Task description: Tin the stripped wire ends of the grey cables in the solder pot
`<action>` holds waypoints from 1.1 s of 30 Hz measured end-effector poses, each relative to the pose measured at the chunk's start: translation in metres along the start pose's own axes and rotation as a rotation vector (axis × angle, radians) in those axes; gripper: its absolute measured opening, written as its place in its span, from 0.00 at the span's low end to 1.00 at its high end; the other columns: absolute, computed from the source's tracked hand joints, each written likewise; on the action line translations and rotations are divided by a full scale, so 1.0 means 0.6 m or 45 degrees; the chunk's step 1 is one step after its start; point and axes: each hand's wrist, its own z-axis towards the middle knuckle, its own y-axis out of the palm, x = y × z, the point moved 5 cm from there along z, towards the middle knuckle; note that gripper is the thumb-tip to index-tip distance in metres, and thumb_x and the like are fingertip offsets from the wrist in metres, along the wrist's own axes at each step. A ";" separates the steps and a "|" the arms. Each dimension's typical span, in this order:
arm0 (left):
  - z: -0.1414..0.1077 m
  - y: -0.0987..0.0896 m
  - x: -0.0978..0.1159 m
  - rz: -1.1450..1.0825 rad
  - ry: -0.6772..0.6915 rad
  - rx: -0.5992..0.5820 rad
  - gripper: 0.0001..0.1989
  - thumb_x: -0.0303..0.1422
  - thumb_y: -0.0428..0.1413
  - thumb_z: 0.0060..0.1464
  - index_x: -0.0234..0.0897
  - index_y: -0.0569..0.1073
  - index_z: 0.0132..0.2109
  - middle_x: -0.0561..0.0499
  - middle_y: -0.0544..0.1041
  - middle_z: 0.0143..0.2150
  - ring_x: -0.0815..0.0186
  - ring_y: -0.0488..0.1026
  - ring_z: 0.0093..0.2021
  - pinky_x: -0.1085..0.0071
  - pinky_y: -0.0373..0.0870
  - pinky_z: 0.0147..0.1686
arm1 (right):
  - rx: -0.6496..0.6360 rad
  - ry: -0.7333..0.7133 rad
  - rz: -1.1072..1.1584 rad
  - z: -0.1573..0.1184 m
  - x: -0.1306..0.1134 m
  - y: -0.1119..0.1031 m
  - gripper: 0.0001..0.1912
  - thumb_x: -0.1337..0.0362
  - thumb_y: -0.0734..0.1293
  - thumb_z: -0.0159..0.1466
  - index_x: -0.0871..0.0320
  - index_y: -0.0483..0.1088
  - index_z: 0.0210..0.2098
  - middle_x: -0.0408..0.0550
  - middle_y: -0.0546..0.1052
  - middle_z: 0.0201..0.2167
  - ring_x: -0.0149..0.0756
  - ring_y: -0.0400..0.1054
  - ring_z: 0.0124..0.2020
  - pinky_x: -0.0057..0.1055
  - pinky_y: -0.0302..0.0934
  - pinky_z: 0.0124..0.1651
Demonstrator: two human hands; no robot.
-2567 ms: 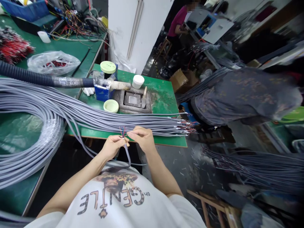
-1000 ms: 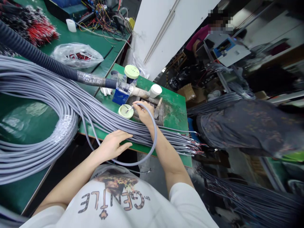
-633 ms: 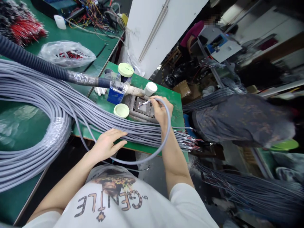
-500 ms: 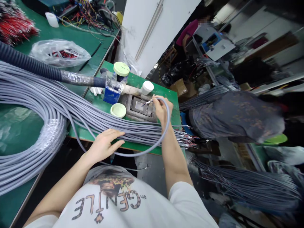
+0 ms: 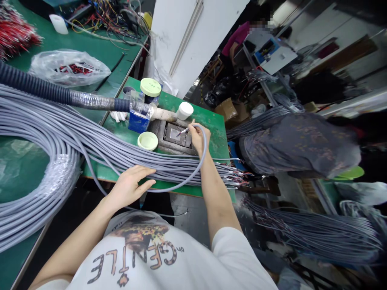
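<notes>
My right hand pinches a grey cable near its stripped end. The thin wires at that end point down at a shiny rectangular plate set in a dark, crusted block. From my fingers the cable loops round and back towards my left hand. That hand has its fingers apart and rests against the near edge of a thick bundle of grey cables; its thumb stands away from the fingers.
Around the block are a white cup, an open pale green tub, a lidded tub and a blue box. A ribbed hose crosses the table. People are at the back and right.
The view has shifted slightly. My right hand has moved a little left and down with the cable, and the wire tips sit lower over the plate. My left hand looks unchanged.
</notes>
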 end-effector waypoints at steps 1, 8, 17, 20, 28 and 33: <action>0.000 0.001 -0.001 0.004 0.004 -0.004 0.15 0.39 0.54 0.59 0.37 0.76 0.49 0.45 0.79 0.46 0.60 0.75 0.46 0.64 0.70 0.49 | 0.038 0.017 -0.006 0.000 0.002 0.001 0.16 0.57 0.60 0.65 0.59 0.75 0.37 0.50 0.79 0.33 0.39 0.72 0.37 0.32 0.63 0.43; -0.001 0.004 -0.003 0.028 -0.005 -0.024 0.16 0.39 0.53 0.60 0.36 0.75 0.49 0.45 0.79 0.46 0.60 0.75 0.46 0.63 0.70 0.49 | 0.078 0.065 -0.028 -0.002 -0.001 0.009 0.14 0.57 0.61 0.63 0.58 0.76 0.34 0.47 0.79 0.30 0.40 0.72 0.36 0.32 0.63 0.42; 0.003 -0.003 0.002 -0.301 -0.172 0.025 0.15 0.38 0.56 0.57 0.37 0.77 0.48 0.45 0.80 0.43 0.60 0.76 0.44 0.65 0.71 0.47 | 0.225 -0.141 0.202 -0.077 -0.120 -0.081 0.12 0.58 0.63 0.64 0.57 0.76 0.37 0.48 0.79 0.34 0.37 0.72 0.35 0.33 0.65 0.41; 0.007 0.018 0.008 -0.747 -0.383 -0.003 0.17 0.40 0.57 0.55 0.35 0.77 0.48 0.44 0.81 0.40 0.61 0.77 0.41 0.67 0.73 0.45 | 0.184 -0.374 0.369 -0.154 -0.189 -0.103 0.09 0.60 0.65 0.64 0.53 0.76 0.40 0.48 0.80 0.37 0.38 0.72 0.37 0.37 0.67 0.41; 0.007 0.079 0.026 -1.344 -0.596 0.123 0.17 0.45 0.61 0.50 0.32 0.81 0.34 0.47 0.81 0.31 0.65 0.76 0.32 0.71 0.74 0.38 | -0.127 -0.823 0.528 -0.300 -0.238 -0.080 0.22 0.72 0.66 0.62 0.49 0.69 0.54 0.52 0.79 0.45 0.43 0.71 0.49 0.44 0.70 0.44; -0.004 0.075 0.045 -1.115 -0.410 0.107 0.12 0.39 0.59 0.53 0.34 0.81 0.31 0.45 0.81 0.35 0.64 0.76 0.35 0.71 0.72 0.40 | -0.161 -0.769 0.590 -0.330 -0.229 -0.088 0.24 0.75 0.62 0.63 0.50 0.69 0.55 0.53 0.78 0.45 0.43 0.71 0.49 0.44 0.70 0.44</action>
